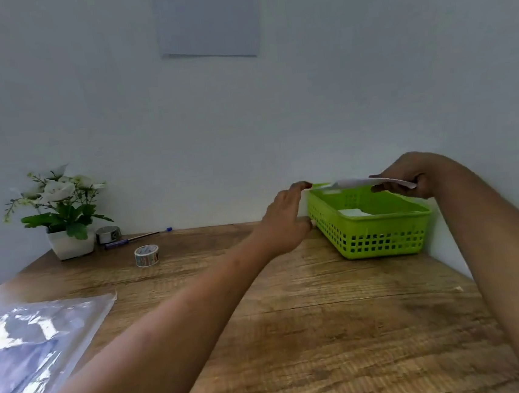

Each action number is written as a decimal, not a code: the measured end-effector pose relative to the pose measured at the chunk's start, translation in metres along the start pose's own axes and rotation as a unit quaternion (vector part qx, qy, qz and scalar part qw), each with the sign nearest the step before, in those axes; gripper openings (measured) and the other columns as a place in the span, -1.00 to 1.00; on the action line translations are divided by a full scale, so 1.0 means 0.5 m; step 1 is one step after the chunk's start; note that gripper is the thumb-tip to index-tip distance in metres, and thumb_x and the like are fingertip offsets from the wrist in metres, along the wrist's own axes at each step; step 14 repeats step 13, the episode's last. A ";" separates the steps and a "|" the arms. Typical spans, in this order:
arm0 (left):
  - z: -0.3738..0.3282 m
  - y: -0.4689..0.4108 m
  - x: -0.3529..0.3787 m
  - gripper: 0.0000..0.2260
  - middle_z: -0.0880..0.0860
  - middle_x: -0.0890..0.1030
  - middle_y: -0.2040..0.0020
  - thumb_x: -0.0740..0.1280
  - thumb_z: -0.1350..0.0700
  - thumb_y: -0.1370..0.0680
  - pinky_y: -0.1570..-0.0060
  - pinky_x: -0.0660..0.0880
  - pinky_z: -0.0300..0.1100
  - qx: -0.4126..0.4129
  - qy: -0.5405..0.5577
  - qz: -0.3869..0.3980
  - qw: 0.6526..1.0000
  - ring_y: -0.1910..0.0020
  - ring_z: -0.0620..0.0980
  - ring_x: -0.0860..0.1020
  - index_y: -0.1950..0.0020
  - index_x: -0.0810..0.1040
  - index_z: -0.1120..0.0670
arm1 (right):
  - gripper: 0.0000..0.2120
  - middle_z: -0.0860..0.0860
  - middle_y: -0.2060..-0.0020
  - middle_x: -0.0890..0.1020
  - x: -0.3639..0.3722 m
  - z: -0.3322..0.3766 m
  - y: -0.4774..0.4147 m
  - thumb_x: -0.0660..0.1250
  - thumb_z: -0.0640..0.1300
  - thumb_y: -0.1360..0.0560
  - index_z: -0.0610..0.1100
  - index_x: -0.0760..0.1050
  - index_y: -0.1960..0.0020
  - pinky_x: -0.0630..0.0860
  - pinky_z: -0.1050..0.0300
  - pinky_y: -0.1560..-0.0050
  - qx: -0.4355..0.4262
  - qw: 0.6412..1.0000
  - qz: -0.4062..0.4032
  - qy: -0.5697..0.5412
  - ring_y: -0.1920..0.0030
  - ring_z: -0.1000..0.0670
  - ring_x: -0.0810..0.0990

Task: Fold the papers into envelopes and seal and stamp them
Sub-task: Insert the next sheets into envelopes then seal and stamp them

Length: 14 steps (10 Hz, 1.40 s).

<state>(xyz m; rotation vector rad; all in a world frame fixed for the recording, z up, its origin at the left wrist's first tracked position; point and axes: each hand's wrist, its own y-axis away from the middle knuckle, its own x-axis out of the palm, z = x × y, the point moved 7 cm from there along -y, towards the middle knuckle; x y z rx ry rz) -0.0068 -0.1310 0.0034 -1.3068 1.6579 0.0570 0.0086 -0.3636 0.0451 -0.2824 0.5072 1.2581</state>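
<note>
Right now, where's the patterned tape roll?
Head view, left side of the wooden table: the patterned tape roll sits just in front of the pen, right of the potted plant.

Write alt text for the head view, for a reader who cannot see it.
The right hand pinches a white paper above a lime-green perforated plastic basket at the far right of the wooden table, the open left hand beside the basket's left rim. A patterned tape roll and a potted white-flowered plant sit far left.
</note>
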 end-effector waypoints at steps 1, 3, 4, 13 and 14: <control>-0.009 -0.063 0.016 -0.49 0.13 0.51 -0.16 0.33 0.09 -0.54 -0.07 0.41 -0.15 -0.007 0.023 0.041 0.999 -0.09 0.06 0.50 -0.44 0.21 -0.01 | -0.77 0.03 0.76 0.42 -0.016 -0.002 -0.035 0.22 -0.21 -0.59 -0.21 0.52 0.21 0.15 0.42 0.73 0.026 0.992 -0.002 0.121 0.79 0.17 0.24; -0.029 -0.122 0.084 -0.66 0.04 0.61 0.24 0.36 0.03 -0.53 0.43 0.44 -0.32 -0.087 0.178 0.135 0.971 0.40 -0.10 0.54 -0.29 0.42 -0.06 | -0.65 -0.24 0.19 0.67 -0.060 0.002 -0.107 0.33 -0.02 -0.53 -0.35 0.57 0.02 0.49 0.12 0.17 0.035 0.963 -0.062 0.260 0.14 -0.16 0.65; -0.027 -0.126 0.107 -0.71 -0.01 0.57 0.35 0.41 0.04 -0.49 0.50 0.39 -0.37 -0.128 0.193 0.167 0.958 0.54 -0.21 0.47 -0.20 0.53 0.01 | -0.58 -0.22 -0.18 0.59 -0.035 -0.013 -0.121 0.39 -0.05 -0.48 -0.32 0.53 -0.22 0.46 0.07 -0.12 0.007 0.961 -0.075 0.267 -0.20 -0.21 0.56; -0.082 -0.160 0.108 -0.79 0.05 0.61 -0.11 0.24 0.06 -0.54 0.02 0.52 -0.09 -0.214 -0.131 0.178 0.952 -0.08 0.08 0.57 -0.10 0.61 0.04 | -0.66 -0.19 -0.31 0.47 0.021 -0.056 -0.097 0.12 -0.32 -0.55 -0.25 0.43 -0.30 0.39 0.14 -0.25 -0.008 0.919 0.025 0.394 -0.31 -0.13 0.46; -0.082 -0.160 0.108 -0.79 0.05 0.61 -0.11 0.24 0.06 -0.54 0.02 0.52 -0.09 -0.214 -0.131 0.178 0.952 -0.08 0.08 0.57 -0.10 0.61 0.04 | -0.66 -0.19 -0.31 0.47 0.021 -0.056 -0.097 0.12 -0.32 -0.55 -0.25 0.43 -0.30 0.39 0.14 -0.25 -0.008 0.919 0.025 0.394 -0.31 -0.13 0.46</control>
